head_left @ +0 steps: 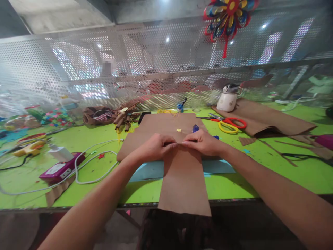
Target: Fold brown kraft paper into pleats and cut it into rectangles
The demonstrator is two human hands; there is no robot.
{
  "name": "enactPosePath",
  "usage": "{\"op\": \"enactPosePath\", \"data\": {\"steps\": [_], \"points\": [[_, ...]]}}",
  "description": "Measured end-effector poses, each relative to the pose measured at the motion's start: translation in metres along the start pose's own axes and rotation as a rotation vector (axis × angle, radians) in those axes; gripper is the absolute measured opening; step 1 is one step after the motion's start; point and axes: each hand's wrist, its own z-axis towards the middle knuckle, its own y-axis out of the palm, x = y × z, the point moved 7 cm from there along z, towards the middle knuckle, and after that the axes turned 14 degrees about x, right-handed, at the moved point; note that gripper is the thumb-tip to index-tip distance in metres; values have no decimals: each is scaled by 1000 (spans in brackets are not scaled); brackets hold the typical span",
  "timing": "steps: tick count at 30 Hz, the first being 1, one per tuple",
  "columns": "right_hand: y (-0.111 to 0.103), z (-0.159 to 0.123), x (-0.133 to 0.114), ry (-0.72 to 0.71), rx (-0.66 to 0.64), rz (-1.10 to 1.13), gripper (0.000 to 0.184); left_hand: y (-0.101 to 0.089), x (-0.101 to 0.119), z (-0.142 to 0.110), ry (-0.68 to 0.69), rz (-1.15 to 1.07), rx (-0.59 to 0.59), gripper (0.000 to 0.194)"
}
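Brown paper strip (184,184): one. Left hand (155,147), right hand (207,141): fingers (191,143) pinched closed on edge.

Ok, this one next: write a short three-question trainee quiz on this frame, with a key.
1. What are the left hand and the right hand both pinching?
2. True or false: the white flask stands farther right in the picture than both hands.
3. Which is nearest the purple socket block: (a) the yellow-handled scissors, (b) the white charger, or (c) the hanging flower decoration?

Key: 1. The brown paper strip; 2. True; 3. b.
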Motion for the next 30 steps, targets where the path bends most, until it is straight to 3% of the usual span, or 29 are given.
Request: {"op": "enactPosePath", "data": {"steps": [3,7,10,15,19,22,24,27,28,30], "points": [[-1,0,-1,28,-12,37,38,-4,-1,-1,-17,-36,-9,31],[-4,-2,8,184,-18,109,41,-7,-12,-6,-128,-140,-37,32],[-2,-6,13,275,-101,192,40,-6,-22,-7,-195,-188,-51,36],[-2,-8,15,272,-134,225,39,-10,-30,-5,-213,-236,-15,37],[-2,-9,17,299,-157,227,40,-6,-31,-8,-232,-351,-132,31],[0,-11,17,316,-203,305,40,-9,-31,-9,-230,-380,-156,32],[-4,-8,18,320,-147,420,42,-14,-29,-9,-206,-399,-123,32],[-16,-3,20,320,65,520,41,-17,-24,-10,-205,-489,-77,31],[-16,-3,17,310,90,537,41,-15,-22,-11,-227,-547,-85,31],[-10,-5,3,269,15,604,50,-6,-18,-14,-296,-695,-137,31]]}}
